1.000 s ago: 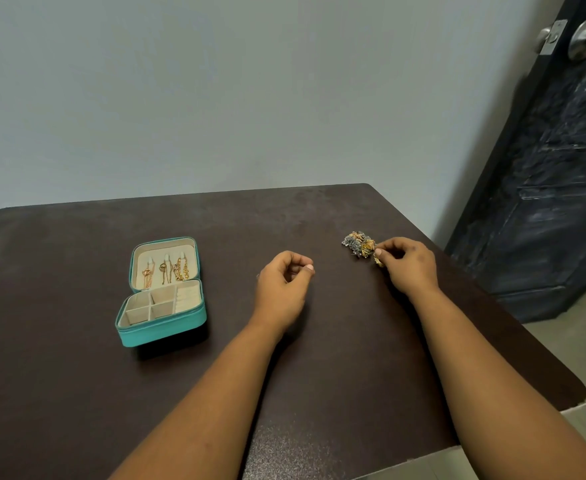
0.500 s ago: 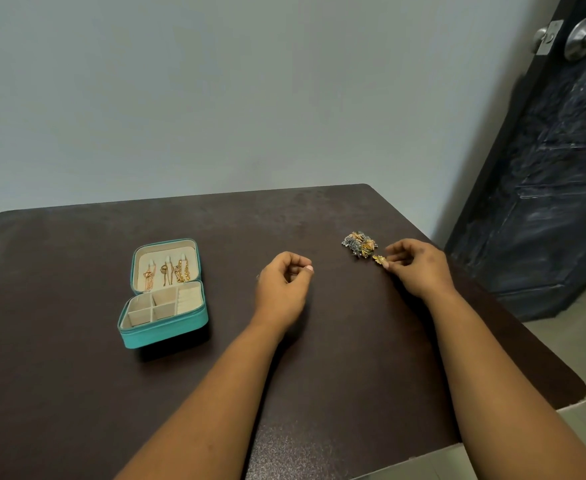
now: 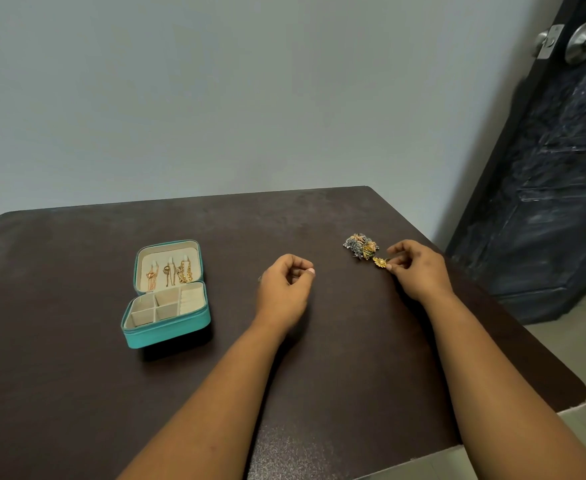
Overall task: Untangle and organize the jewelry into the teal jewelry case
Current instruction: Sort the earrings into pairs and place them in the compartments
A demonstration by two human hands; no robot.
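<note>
Pinching one small gold piece (image 3: 380,262) at its fingertips, the right hand (image 3: 418,270) rests on the dark table (image 3: 76,393). One tangled jewelry cluster (image 3: 360,245) lies just beyond those fingertips, apart from the gold piece. The left hand (image 3: 284,292) sits with fingers loosely curled, holding nothing visible. Well to the left of its fingers stands one teal jewelry case (image 3: 166,332), open, its long axis running away from the person and the lid (image 3: 168,265) tipped toward the wall. Three gold chains (image 3: 170,273) hang in the lid. The tray shows four square compartments beside one ridged section.
</note>
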